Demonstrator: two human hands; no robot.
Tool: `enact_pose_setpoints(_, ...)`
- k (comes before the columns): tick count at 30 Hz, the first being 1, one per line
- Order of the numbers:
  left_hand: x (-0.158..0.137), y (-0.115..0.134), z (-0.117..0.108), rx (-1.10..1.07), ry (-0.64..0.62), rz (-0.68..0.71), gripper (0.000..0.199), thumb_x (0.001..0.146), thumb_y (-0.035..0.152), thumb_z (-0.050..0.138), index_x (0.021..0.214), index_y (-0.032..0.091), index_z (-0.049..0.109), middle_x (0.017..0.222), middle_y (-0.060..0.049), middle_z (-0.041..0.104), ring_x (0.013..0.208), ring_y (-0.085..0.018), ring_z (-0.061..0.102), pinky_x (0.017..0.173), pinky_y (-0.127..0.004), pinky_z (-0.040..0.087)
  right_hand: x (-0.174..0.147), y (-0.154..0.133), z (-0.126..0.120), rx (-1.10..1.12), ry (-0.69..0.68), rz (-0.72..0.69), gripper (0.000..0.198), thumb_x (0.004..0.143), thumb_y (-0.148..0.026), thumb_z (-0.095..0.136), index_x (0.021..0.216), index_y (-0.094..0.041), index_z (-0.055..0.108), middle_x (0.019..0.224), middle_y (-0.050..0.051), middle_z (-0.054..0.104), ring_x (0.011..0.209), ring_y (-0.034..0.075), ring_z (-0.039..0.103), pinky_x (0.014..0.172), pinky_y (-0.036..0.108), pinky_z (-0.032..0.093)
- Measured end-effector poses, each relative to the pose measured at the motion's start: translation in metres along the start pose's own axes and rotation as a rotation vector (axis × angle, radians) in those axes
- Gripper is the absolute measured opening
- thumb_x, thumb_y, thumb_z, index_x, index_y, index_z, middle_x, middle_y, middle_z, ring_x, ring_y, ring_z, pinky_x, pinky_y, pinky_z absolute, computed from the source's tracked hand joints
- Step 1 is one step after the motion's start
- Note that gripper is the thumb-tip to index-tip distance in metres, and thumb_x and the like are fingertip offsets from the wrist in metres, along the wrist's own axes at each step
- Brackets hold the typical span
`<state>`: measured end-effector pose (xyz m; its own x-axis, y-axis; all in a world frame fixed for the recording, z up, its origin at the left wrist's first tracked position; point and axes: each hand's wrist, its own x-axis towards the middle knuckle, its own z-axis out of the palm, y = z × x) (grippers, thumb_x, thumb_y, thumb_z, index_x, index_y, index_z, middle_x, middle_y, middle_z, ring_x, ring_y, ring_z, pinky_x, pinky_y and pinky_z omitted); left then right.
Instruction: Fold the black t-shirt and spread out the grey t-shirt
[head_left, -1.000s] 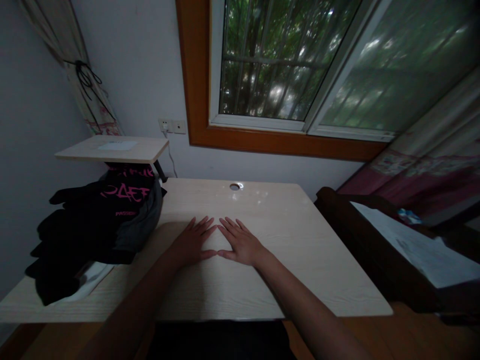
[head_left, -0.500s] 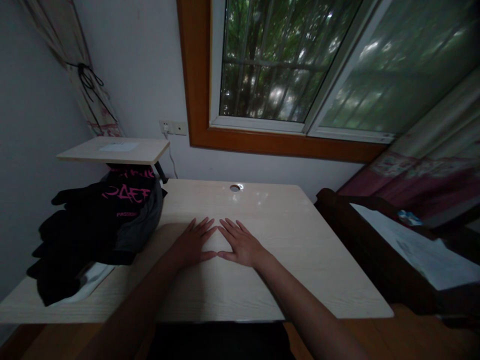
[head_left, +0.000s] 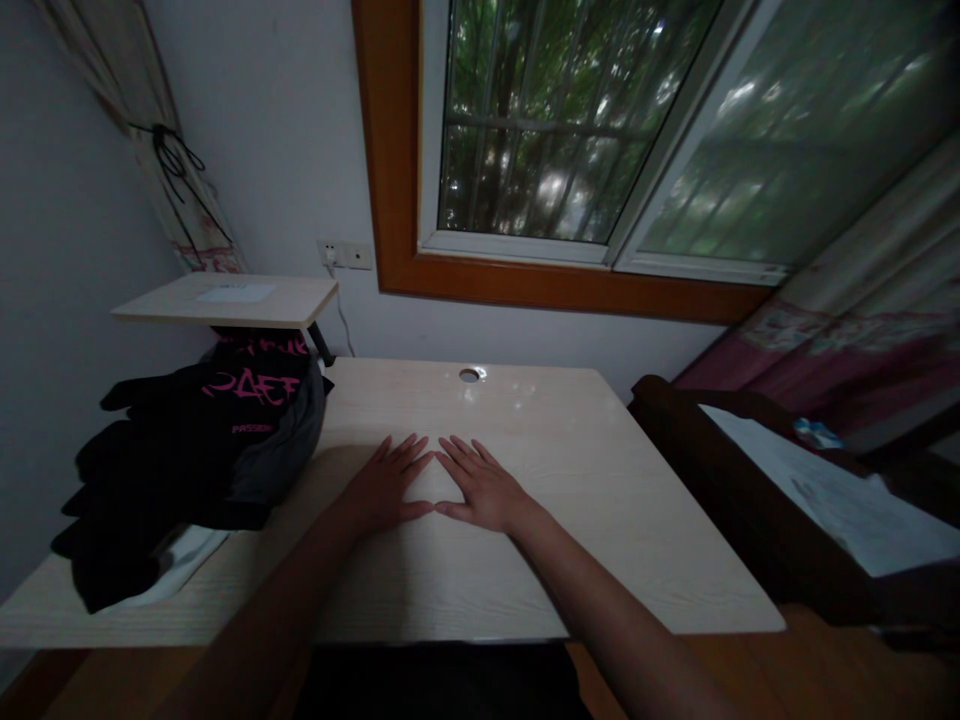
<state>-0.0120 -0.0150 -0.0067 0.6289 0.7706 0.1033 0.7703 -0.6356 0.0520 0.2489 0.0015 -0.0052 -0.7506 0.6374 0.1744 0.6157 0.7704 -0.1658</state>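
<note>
Pale wood-grain laminate for the desktop (head_left: 570,430), stretched across the middle of the scene below a window (head_left: 540,150). Flat on it, near the centre, the left hand (head_left: 386,485), palm down with fingers spread and thumb held out; just to its right, the right hand (head_left: 484,487) in a mirrored pose, palm down, fingers fanned. Thumb tips meeting, index fingertips close together, with a small patch of desktop framed between. Nothing gripped or pinched by either.

At the left end of the desktop, a loose heap of black clothing (head_left: 172,450), nearer to the left hand than to the right, with pink lettering (head_left: 255,385) towards its far end and a grey section (head_left: 277,455) along its right side. From under the near edge, something white (head_left: 184,562), too shadowed to identify. Above the far end of the heap, a raised shelf (head_left: 300,300) with a sheet of paper (head_left: 236,293) on top. Beyond the right edge, dark brown furniture (head_left: 757,505).

On progress, judged only from this arrangement: hands placed and at rest, apparently no handling under way. Clothing bunched rather than laid flat, out of contact with both hands; any work on it, by that measure, seemingly all left.
</note>
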Motion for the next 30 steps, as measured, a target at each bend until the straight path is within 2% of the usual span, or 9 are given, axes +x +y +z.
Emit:
enact_pose_setpoints(17,0.0014,0.0011,-0.0020,-0.017,0.008,0.004,0.083,0.092,0.074,0.035,0.158,0.024,0.027,0.166,-0.009,0.021,0.155,-0.027,0.015,0.125,-0.052,0.009,0.0009,0.0009,0.0016,-0.005,-0.007,0.006,0.090,0.091,-0.073,0.046,0.160,-0.020,0.021,0.166,0.014,0.021,0.154,0.030,0.016,0.124,0.055,0.015)
enact_pose_setpoints(30,0.0064,-0.0054,0.0006,-0.022,-0.033,0.016,0.086,0.091,0.075,0.037,0.159,0.025,0.023,0.167,-0.010,0.018,0.155,-0.026,0.013,0.125,-0.050,0.004,0.0024,-0.0001,0.0004,-0.026,-0.011,0.036,0.088,0.093,-0.072,0.045,0.160,-0.020,0.024,0.166,0.012,0.021,0.154,0.028,0.017,0.125,0.052,0.015)
